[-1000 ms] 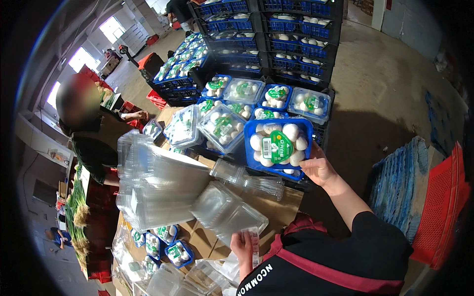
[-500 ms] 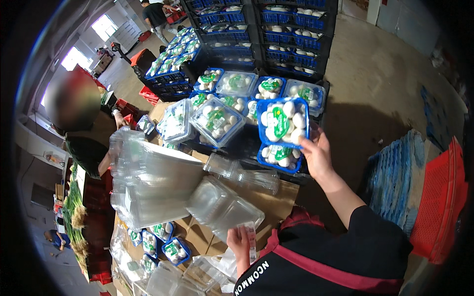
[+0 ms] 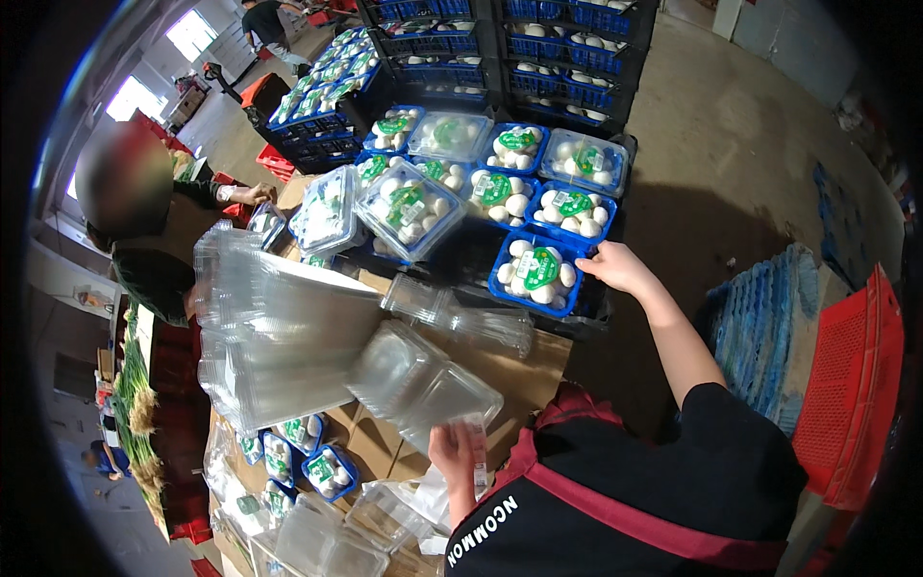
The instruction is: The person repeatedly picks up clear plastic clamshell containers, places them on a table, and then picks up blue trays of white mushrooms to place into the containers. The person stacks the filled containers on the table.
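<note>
My right hand point(image 3: 601, 262) is closed at the top right corner of a blue mushroom tray point(image 3: 534, 272) with a green label, its fingertips on the rim. Just behind lies a similar tray point(image 3: 572, 212) among other trays and clear-lidded packs point(image 3: 409, 212) on a black crate. My left hand point(image 3: 447, 442) grips a pale strip of labels point(image 3: 478, 452) over some clear plastic containers point(image 3: 394, 370) on cardboard point(image 3: 385, 447).
Tall stacks of nested clear containers point(image 3: 274, 332) stand left. Black crates point(image 3: 495, 53) are piled behind. Blue sheets point(image 3: 745, 337) and a red basket point(image 3: 836, 394) are right. A co-worker point(image 3: 154, 250) stands left beside green onions point(image 3: 135, 404); another person point(image 3: 264, 29) is farther back.
The tray that my right hand held raised now lies at the back beside other trays. My right hand has come down to the front tray's corner. The view has shifted slightly.
</note>
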Available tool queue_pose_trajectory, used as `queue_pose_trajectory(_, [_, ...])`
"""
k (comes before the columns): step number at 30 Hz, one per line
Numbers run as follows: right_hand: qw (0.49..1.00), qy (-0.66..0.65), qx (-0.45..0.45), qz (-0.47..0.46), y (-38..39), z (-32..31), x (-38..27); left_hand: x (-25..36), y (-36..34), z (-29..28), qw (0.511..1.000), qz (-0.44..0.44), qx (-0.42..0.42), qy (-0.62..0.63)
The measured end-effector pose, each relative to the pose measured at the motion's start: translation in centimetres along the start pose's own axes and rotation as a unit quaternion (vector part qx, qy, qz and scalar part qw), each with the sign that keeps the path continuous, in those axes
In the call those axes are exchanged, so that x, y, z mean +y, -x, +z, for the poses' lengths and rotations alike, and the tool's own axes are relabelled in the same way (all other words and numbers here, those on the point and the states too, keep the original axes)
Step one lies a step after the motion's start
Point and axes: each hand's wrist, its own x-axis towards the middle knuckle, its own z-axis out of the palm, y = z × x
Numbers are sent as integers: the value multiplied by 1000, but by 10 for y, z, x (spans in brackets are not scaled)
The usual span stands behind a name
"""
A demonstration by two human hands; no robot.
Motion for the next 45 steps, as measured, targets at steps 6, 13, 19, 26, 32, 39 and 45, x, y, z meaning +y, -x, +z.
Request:
queue_pose_trajectory(6, [994, 103, -14, 16, -2, 13, 1, -4, 1, 2, 1000, 5, 8, 17])
queue_pose_trajectory(13, [927, -373, 29, -24, 6, 35, 5, -6, -1, 3, 1000, -1, -2, 7])
queue_pose_trajectory(19, [912, -385, 44, -135, 8, 40, 0, -8, 0, 2, 1000, 6, -2, 10])
queue_pose_trajectory(26, [885, -462, -40, 35, 17, 40, -39, -6, -1, 2, 1000, 6, 10, 12])
queue_pose_trajectory(32, [921, -338, 66, -180, 14, 64, -25, 3, -2, 0, 1000, -5, 2, 14])
queue_pose_trajectory(39, [882, -362, 101, -285, 60, 52, -79, -7, 0, 2, 1000, -18, -4, 23])
queue_pose_trajectory(45, [894, -289, 102, -326, 68, 48, -88, 3, -2, 2, 999, -13, 4, 30])
